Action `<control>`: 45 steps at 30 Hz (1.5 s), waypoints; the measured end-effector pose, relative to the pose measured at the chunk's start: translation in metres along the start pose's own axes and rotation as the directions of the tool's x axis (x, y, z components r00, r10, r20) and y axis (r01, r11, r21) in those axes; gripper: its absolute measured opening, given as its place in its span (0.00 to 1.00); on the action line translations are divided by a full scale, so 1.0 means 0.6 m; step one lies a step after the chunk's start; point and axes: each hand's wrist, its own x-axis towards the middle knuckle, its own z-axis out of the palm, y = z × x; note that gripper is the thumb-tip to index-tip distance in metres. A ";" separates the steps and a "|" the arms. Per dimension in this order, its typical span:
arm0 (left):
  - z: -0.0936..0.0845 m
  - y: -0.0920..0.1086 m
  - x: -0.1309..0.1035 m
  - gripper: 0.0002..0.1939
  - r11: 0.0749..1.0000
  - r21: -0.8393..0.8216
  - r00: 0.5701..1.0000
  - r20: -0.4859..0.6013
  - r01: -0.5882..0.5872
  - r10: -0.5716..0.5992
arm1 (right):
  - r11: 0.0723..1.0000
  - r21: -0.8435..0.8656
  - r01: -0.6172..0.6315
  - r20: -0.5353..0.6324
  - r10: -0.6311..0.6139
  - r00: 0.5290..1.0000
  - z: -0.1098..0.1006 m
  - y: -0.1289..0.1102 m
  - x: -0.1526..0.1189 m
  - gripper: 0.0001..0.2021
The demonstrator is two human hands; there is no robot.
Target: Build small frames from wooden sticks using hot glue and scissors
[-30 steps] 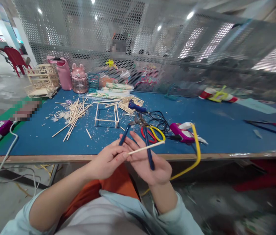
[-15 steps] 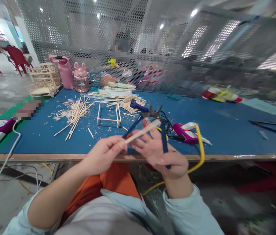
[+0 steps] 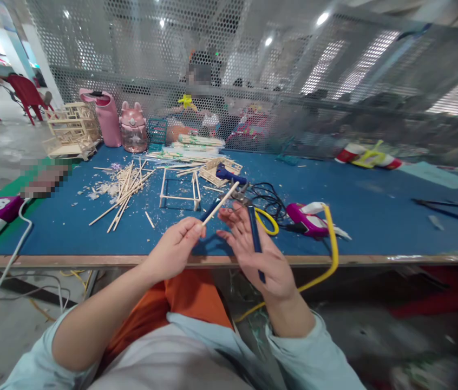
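Observation:
My left hand [image 3: 178,244] pinches one end of a pale wooden stick [image 3: 223,201], which slants up and to the right over the blue tabletop. Blue-handled pliers [image 3: 255,233] lie across the palm of my right hand [image 3: 263,254], one handle hooked under the thumb. Their handles are spread wide, and the other handle reaches toward my left hand, partly behind the stick. The right fingers are extended, not wrapped round both handles. Beyond the hands stands a small open frame of sticks [image 3: 180,199]. The stick's tip crosses near the plier jaws; whether they touch I cannot tell.
Loose sticks [image 3: 125,197] and shavings lie left of the frame. Behind the jaws are a blue glue gun [image 3: 229,173] and black cable. A purple power strip [image 3: 308,222] with a yellow cord sits right. Two pink bottles [image 3: 109,122] stand at the mesh panel [image 3: 273,108].
The stick has swung to a steeper angle, and its tip is now further left. My right hand and the pliers have shifted left and slightly down, turning a little.

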 end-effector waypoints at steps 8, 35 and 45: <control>0.014 0.002 -0.009 0.18 0.978 0.149 0.988 0.079 -0.143 0.133 | 0.964 0.243 -0.106 0.196 0.058 0.979 0.026 0.028 0.011 0.36; 0.002 -0.017 0.000 0.14 0.942 0.314 0.984 -0.094 -0.117 0.154 | 0.413 -0.906 0.096 0.174 0.155 0.973 -0.012 -0.027 0.021 0.30; 0.008 -0.003 -0.005 0.19 0.950 0.305 0.988 -0.111 -0.069 0.107 | 0.353 -0.920 0.169 0.176 -0.012 0.984 -0.009 0.005 0.021 0.30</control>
